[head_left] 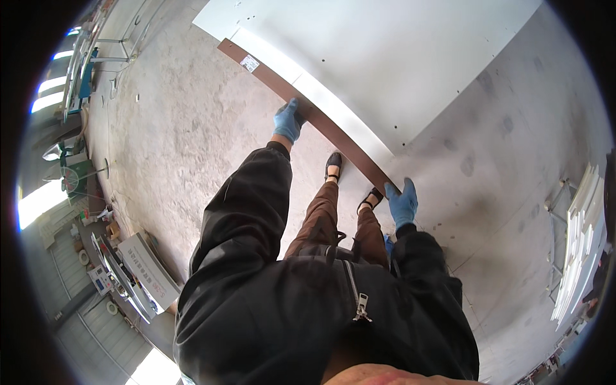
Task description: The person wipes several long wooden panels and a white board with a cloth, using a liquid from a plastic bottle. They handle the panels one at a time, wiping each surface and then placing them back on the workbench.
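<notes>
A long, narrow brown panel [340,140] with a small white label [249,63] near its far end runs slantwise in front of me. My left hand [288,120], in a blue glove, is closed on its near edge around the middle. At the near right end my right hand [403,204], also blue-gloved, holds the panel, with the thumb and fingers around its corner. Some fingertips of both hands are hidden. Just beyond the brown panel lies a large white sheet [417,61] with small dark holes along its edges, and its bright white edge strip [321,96] runs alongside.
A stack of white panels [574,247] stands on a rack at the right. To the left are a boxy white machine [149,273], a green fan [69,179] and metal frames [115,51]. My feet stand on the scuffed concrete floor [167,128], below the panel's edge.
</notes>
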{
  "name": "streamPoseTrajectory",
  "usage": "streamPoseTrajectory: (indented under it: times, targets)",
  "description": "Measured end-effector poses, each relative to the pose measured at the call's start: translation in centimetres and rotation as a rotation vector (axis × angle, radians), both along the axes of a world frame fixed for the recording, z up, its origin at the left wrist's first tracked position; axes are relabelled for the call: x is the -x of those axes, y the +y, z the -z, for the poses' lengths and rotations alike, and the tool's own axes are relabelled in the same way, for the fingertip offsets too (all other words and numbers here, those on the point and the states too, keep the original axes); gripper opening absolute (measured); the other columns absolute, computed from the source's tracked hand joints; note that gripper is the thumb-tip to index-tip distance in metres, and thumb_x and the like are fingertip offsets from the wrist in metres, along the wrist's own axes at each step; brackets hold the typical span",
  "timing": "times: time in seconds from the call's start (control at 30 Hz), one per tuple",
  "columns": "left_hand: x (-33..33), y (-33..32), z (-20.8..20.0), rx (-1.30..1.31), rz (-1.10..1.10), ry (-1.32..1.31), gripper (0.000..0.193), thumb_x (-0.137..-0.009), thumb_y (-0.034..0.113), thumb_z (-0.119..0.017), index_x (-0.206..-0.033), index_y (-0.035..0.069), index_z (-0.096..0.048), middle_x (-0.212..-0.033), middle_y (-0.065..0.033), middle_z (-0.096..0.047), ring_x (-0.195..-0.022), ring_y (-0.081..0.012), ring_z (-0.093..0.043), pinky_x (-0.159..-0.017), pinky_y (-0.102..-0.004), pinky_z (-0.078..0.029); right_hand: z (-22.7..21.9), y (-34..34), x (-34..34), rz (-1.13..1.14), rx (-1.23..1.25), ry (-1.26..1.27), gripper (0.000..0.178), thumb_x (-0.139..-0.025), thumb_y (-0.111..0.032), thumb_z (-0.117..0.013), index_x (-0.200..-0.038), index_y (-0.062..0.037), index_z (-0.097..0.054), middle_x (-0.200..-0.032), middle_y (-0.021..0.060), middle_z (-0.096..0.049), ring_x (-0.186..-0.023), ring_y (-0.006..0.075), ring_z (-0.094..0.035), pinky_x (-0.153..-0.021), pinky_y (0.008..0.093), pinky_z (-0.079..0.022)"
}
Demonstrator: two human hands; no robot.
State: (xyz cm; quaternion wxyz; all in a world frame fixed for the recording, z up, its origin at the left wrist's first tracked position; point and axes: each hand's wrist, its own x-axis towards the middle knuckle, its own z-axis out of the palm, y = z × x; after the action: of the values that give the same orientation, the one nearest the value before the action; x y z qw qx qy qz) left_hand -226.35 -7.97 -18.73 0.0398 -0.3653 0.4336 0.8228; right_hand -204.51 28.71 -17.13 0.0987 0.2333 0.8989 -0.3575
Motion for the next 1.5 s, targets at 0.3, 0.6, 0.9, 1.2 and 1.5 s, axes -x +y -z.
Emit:
streamPoseTrajectory:
  times: [0.3,0.6,0.9,1.2,1.5]
  targets:
    - [7.7,-6.5,5.0,-0.033,-0.003,-0.065,0.030,-0.102,0.020,-0.070,-0.125,0.002,-0.064,-0.111,-0.0124,-0.074,-0.092,-0.0300,-0.075,-0.075,-0.0437,-0.065,11.1,-4.1,-0.6,0.607,0.648,-0.250,0.092,-0.093,-0.031,-0.083,-0.157,0.0093,-0.032,-0.140,0.0153,-0.058,-0.119,0.0224,-0.061,-0.093,0.0351,-0.055]
    - [9.8,-9.7,6.6,-0.083,0.190,-0.151,0.029,-0.101,0.021,-0.071,-0.121,0.001,-0.065,-0.111,-0.0145,-0.074,-0.092,-0.0330,-0.075,-0.075,-0.0485,-0.067,9.9,-6.4,2.5,0.635,0.499,-0.097,0.076,-0.097,-0.017,-0.077,-0.155,0.0113,-0.036,-0.128,0.0137,-0.065,-0.109,0.0187,-0.063,-0.094,0.0315,-0.053]
    - [11.5,-9.7,2.4,0.660,0.671,-0.381,0.036,-0.101,0.032,-0.068,-0.095,-0.003,-0.071,-0.078,-0.0138,-0.077,-0.058,-0.0219,-0.074,-0.049,-0.0306,-0.058,11.6,-6.5,2.8,0.581,0.279,0.000,0.067,-0.091,-0.019,-0.082,-0.143,0.0093,-0.048,-0.119,0.0100,-0.065,-0.105,0.0171,-0.061,-0.092,0.0308,-0.052]
    - [10.4,-9.5,2.1,0.790,0.307,-0.234,0.028,-0.098,0.024,-0.068,-0.087,-0.001,-0.072,-0.074,-0.0118,-0.076,-0.053,-0.0177,-0.070,-0.048,-0.0299,-0.053,14.0,-6.2,1.1,0.538,0.263,-0.021,0.060,-0.092,-0.021,-0.080,-0.137,0.0092,-0.054,-0.104,0.0048,-0.064,-0.082,0.0115,-0.056,-0.070,0.0291,-0.051]
    - [12.5,-12.2,8.7,0.697,0.203,-0.630,0.072,-0.085,0.059,-0.082,-0.121,-0.001,-0.066,-0.096,-0.0150,-0.074,-0.084,-0.0310,-0.071,-0.075,-0.0486,-0.061,13.0,-6.2,1.5,0.716,0.447,-0.125,0.081,-0.093,-0.024,-0.081,-0.154,0.0090,-0.039,-0.133,0.0114,-0.062,-0.108,0.0167,-0.062,-0.085,0.0296,-0.055]
